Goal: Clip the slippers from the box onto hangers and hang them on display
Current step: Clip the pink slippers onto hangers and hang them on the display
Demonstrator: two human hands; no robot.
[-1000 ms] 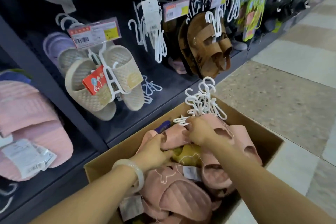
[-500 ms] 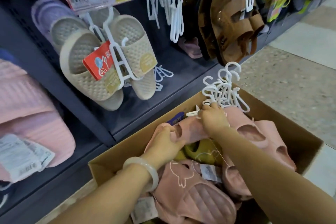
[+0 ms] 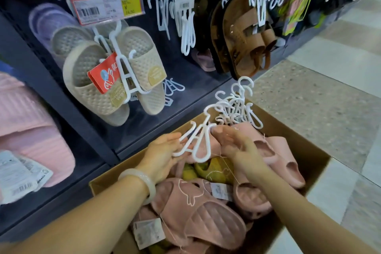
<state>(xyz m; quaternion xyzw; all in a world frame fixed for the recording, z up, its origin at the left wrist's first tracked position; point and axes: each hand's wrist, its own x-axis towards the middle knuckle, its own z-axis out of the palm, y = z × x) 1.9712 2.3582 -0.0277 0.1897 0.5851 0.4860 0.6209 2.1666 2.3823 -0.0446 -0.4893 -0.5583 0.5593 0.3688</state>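
Fingers of the left hand (image 3: 162, 155) curl against the lower end of a white hanger (image 3: 194, 143), pinching it at centre frame. The right hand (image 3: 235, 143) grips the same hanger at its upper right side, fingertips bent over the plastic. The hanger is held tilted above the cardboard box (image 3: 315, 156), which fills the lower centre of the frame. Pink slippers (image 3: 202, 210) are heaped in the box, with a yellow slipper (image 3: 214, 171) partly buried beneath the hands. A bundle of spare white hangers (image 3: 237, 107) rests at the box's far edge. A pale bangle (image 3: 142, 181) circles the left wrist. Beige slippers (image 3: 115, 72) hang clipped on the display rack (image 3: 68, 97) at upper left; brown sandals (image 3: 243, 37) hang at upper right.
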